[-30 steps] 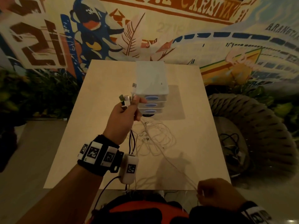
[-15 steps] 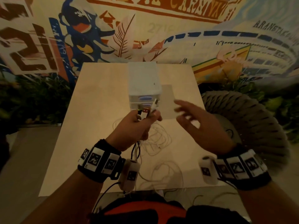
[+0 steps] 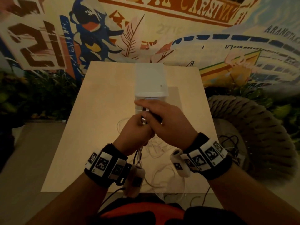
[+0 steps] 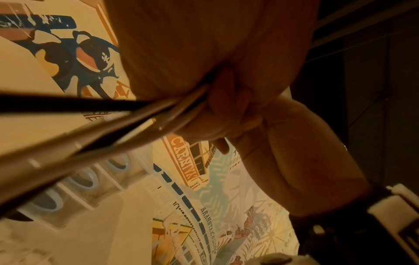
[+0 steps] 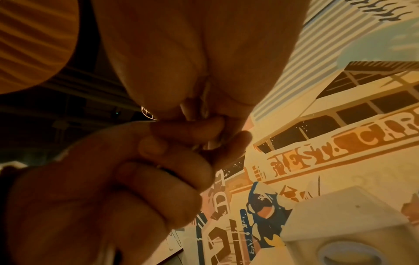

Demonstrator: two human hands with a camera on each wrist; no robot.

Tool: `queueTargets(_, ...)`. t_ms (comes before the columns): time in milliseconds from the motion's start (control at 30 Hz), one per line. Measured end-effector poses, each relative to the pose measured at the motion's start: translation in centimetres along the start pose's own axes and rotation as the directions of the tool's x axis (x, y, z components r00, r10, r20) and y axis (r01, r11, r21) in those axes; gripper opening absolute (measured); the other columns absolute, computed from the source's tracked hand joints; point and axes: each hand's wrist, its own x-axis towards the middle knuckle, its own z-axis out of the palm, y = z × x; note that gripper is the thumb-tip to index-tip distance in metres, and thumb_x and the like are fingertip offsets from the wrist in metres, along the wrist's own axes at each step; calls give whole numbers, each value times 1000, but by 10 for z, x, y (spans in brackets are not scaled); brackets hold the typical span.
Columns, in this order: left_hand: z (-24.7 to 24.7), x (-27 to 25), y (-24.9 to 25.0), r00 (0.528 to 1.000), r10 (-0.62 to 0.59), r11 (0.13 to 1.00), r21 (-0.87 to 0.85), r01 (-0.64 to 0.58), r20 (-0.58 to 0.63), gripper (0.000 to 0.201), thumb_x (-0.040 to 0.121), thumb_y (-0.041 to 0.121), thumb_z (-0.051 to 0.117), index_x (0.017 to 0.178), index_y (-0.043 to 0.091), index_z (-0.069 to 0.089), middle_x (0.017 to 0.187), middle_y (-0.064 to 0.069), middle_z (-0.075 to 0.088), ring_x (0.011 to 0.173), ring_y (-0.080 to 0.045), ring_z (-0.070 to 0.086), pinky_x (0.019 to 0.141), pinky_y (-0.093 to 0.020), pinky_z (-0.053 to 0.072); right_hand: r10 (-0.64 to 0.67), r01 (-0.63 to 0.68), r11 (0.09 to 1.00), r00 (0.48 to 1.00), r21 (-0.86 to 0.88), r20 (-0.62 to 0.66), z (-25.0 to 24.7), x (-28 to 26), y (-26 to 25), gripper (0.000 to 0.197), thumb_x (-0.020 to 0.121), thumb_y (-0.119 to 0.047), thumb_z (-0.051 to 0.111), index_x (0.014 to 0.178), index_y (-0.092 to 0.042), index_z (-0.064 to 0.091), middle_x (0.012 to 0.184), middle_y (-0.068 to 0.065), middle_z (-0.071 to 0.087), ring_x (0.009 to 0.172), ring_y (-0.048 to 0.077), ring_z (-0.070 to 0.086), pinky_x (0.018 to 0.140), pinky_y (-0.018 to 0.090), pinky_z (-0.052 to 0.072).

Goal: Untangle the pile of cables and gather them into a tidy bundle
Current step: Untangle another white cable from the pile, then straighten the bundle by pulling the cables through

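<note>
My left hand (image 3: 135, 133) grips a bunch of white and dark cables just below their plug ends (image 3: 144, 118), above the wooden table (image 3: 103, 111). The strands hang under the fist (image 3: 138, 157), and loose white loops (image 3: 158, 149) lie on the tabletop beneath. My right hand (image 3: 164, 122) has closed over the plug ends from the right, its index finger stretched left. In the left wrist view the cables (image 4: 113, 129) run out of the fist (image 4: 215, 107). The right wrist view shows the left hand (image 5: 136, 179) curled under the right palm (image 5: 192, 71).
A white three-drawer box (image 3: 151, 78) stands on the table right behind both hands. A big woven seat (image 3: 253, 127) sits to the table's right, with dark cords (image 3: 230, 140) on it. More thin cable trails over the near table edge (image 3: 162, 190). A painted wall lies behind.
The right hand left the near table edge, where it pulled a white strand taut, swung up open, and now clasps the plug ends. The left hand came lower and closer to me.
</note>
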Motion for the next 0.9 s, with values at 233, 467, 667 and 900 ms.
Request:
queueTargets(233, -1, 1, -4, 999, -29, 999, 12, 29, -45, 23, 90, 38, 56, 73, 27, 67, 51, 2, 36, 44, -14, 29, 45, -26, 29, -27, 27, 999, 1000, 39, 1, -7, -19, 11, 45, 106, -21, 50, 151, -25, 45, 131, -6, 64, 117, 5, 61, 98, 27, 51)
queueTargets(467, 3, 2, 2, 1000, -6, 988, -152, 6, -1, 45, 99, 44, 57, 75, 7, 65, 48, 0, 34, 40, -16, 26, 46, -24, 28, 110, -128, 877, 992, 463, 66, 2, -15, 19, 90, 95, -19, 69, 160, -33, 8, 165, -3, 29, 146, 12, 39, 113, 34, 44)
queueTargets(667, -10, 4, 16, 986, 65, 986, -145, -88, -156, 55, 103, 46, 45, 59, 16, 57, 51, -10, 51, 55, -30, 55, 60, -38, 50, 162, -491, 676, 827, 550, 539, 34, -32, 36, 44, 92, -34, 67, 129, -12, 62, 106, -1, 74, 100, 19, 71, 95, 37, 57)
queueTargets(900, -38, 6, 6, 982, 55, 967, -237, -97, -178, 53, 105, 45, 40, 63, 14, 38, 49, -7, 27, 39, -22, 37, 48, -31, 42, 298, -577, 712, 764, 400, 573, 58, -69, 57, 45, 95, -58, 53, 71, -20, 51, 58, -7, 49, 58, 21, 58, 65, 41, 53)
